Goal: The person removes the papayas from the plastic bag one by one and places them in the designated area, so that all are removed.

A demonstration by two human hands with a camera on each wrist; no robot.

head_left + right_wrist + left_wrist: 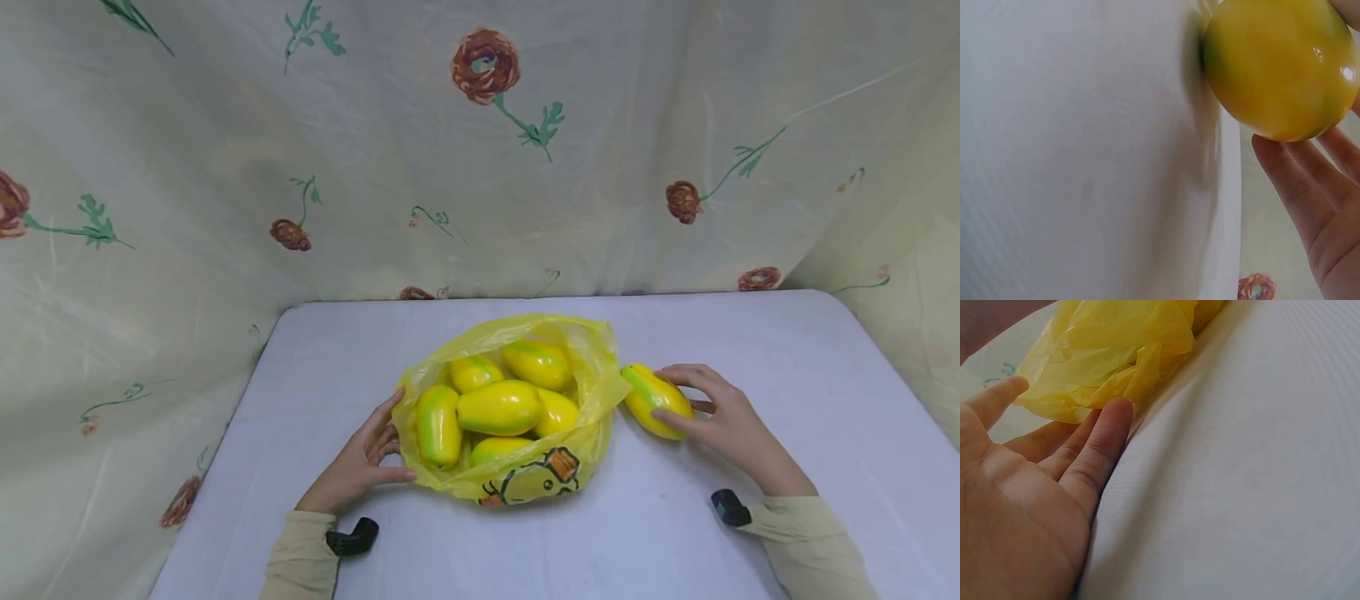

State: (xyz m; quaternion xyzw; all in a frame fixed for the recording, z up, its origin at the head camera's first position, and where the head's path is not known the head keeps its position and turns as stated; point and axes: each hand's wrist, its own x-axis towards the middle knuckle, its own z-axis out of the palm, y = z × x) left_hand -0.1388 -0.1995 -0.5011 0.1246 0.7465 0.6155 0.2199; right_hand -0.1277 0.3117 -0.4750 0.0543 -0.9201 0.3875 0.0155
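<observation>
A glossy yellow oval fruit with green streaks (657, 403) sits on the white-covered table (765, 350), left of the right hand (727, 421), which grips it between thumb and fingers. Its long axis slants from far left to near right, the far-left end pointing towards the rim of the yellow translucent plastic bag (597, 446) just beside it. The left hand (358, 467), farther off, touches the bag's left side, fingers extended.
</observation>
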